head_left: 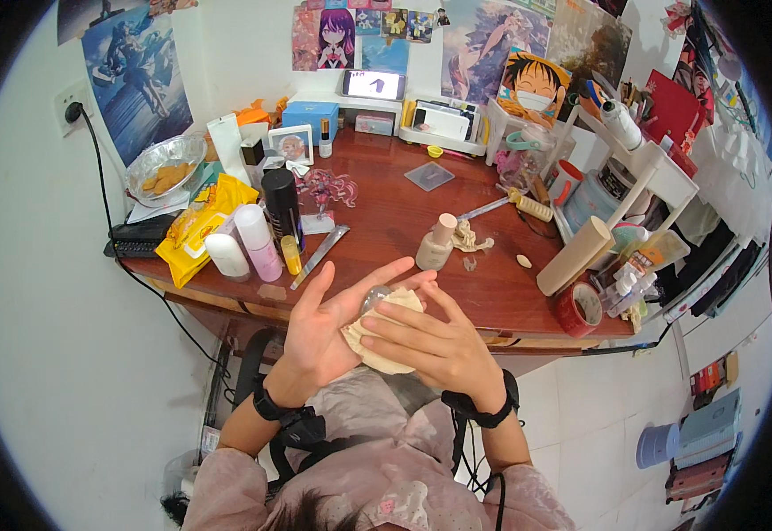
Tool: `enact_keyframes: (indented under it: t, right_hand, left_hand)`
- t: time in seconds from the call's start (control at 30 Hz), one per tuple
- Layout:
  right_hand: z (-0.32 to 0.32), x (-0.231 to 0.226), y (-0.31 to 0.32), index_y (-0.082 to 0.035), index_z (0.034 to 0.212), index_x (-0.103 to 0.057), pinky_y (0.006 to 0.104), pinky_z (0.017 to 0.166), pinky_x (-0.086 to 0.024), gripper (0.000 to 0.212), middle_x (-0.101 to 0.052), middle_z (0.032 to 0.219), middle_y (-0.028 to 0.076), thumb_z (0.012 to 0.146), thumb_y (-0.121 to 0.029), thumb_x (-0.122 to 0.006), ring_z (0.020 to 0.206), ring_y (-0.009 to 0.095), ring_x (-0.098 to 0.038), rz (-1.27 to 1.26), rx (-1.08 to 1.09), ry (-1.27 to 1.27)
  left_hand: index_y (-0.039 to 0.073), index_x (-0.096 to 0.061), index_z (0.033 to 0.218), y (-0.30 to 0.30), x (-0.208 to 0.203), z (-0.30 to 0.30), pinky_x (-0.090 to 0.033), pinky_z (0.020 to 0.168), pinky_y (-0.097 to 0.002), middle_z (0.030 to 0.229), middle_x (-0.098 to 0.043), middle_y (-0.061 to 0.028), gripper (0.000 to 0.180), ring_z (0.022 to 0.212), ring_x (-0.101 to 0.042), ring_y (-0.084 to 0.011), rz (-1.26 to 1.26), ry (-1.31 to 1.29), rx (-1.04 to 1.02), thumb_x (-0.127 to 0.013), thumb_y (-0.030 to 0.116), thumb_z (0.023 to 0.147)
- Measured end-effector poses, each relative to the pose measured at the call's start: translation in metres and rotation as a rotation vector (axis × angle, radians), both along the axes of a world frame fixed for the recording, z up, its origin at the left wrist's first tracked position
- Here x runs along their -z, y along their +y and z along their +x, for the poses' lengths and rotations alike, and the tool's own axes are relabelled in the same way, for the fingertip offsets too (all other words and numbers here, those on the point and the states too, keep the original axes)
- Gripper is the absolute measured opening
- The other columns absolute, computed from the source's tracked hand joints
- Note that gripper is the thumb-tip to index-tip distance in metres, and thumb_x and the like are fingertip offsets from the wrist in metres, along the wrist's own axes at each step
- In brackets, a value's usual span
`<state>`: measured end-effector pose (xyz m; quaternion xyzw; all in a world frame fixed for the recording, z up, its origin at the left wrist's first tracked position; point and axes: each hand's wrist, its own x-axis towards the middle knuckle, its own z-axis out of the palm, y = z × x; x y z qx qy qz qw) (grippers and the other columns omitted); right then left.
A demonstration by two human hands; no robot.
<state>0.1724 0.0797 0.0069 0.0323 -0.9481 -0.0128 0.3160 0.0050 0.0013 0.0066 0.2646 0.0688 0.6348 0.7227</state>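
Dark strands of hair (315, 515) are hanging at the six o'clock edge, over a pale pink top (359, 473). Ahead of it, both hands are meeting near the front edge of the brown counter (377, 221), a black band circling each wrist. Between the palms a crinkled cream sheet (377, 358) is lying — soft-looking, its material hard to tell — with a clear rounded object (374, 297) peeking out at its twelve o'clock edge. The left hand (320, 332) is opening wide, palm up and thumb spread, and is supporting the sheet from below; the right hand (452, 345) is lying half flat across it, fingers extended and pressing it against the other palm. Taking the sheet as the clock's centre, a beige bottle (436, 250) is standing at one o'clock, with a crumpled cream lump (468, 237) lying just beyond it. A tall beige cylinder (574, 257) is standing at two, and a red tape roll (579, 310) is resting near three. At ten, a yellow packet (196, 234) is leaning behind a pink bottle (259, 246); at eleven, a black can (281, 203) is standing — while a phone (374, 85) is glowing at twelve, at the far side.
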Motion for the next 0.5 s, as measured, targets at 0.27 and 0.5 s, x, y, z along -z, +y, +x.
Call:
enact_keyframes:
  t: [0.27,0.5]
  right_hand:
    - [0.0059,-0.0018,0.0047,-0.017,0.119,-0.063,0.0459,0.108,-0.034,0.041,-0.056,0.13,-0.001,0.078,-0.013,-0.06,0.122,0.016,-0.051,-0.016,0.014,0.045]
    - [-0.002,-0.0035,0.0005,-0.009,0.127,-0.056,0.0475,0.108,-0.034,0.054,-0.054,0.131,0.008,0.073,-0.01,-0.065,0.125,0.022,-0.048,-0.11,0.149,0.056]
  left_hand:
    - [-0.005,-0.014,0.146,0.001,0.0004,-0.0028,-0.028,0.11,-0.0472,0.15,-0.018,-0.0284,0.083,0.136,-0.03,-0.0363,0.042,0.048,-0.021,-0.023,0.059,0.093]
    - [0.0,-0.021,0.146,-0.0015,0.0047,-0.0044,-0.028,0.111,-0.0425,0.149,-0.029,-0.0177,0.069,0.134,-0.035,-0.0273,0.009,0.043,-0.005,-0.025,0.049,0.098]
